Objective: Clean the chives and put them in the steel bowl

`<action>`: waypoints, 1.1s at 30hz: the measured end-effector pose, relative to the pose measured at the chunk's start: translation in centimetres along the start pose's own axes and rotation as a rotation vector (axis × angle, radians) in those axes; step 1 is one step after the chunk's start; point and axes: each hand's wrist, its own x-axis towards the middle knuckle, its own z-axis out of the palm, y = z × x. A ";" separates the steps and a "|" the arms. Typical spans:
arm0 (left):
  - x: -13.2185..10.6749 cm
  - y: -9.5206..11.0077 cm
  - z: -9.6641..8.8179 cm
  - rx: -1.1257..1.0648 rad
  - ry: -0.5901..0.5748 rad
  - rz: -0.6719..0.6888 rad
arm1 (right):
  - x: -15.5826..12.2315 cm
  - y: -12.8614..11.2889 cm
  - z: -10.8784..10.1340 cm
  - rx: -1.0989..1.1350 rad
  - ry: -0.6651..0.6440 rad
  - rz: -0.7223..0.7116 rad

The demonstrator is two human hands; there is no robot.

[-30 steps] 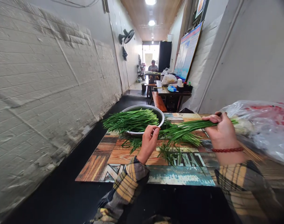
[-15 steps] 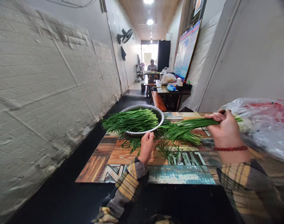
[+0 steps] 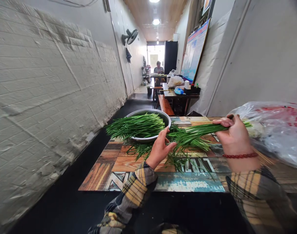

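My right hand [image 3: 232,135] is closed around the stalk end of a bunch of green chives [image 3: 194,133], held level above the patterned wooden table [image 3: 138,162]. My left hand [image 3: 160,148] is open, fingers spread, touching the leafy ends of that bunch. Just beyond it stands a metal bowl [image 3: 168,121] piled with sorted chives [image 3: 136,125]. Loose chive leaves [image 3: 177,157] lie on the table under the bunch.
A clear plastic bag [image 3: 272,133] with red print lies at the table's right. A brick wall [image 3: 46,97] runs along the left. Farther down the corridor stand another table [image 3: 177,94] with bags, a bench [image 3: 166,105], and a seated person [image 3: 158,69].
My left hand, pinched shut half a second ago near the bowl's rim, has opened and reached right into the chive bunch. My right hand has stayed in place.
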 end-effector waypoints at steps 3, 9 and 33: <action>-0.1 0.5 0.7 0.137 -0.046 -0.002 | -0.1 0.1 0.0 -0.002 0.000 0.013; 0.0 -0.1 1.3 0.250 -0.081 -0.014 | -0.4 0.6 0.1 -0.029 0.008 0.034; 0.5 0.0 0.1 0.010 0.015 -0.025 | -0.6 -0.7 0.7 -0.018 0.042 -0.006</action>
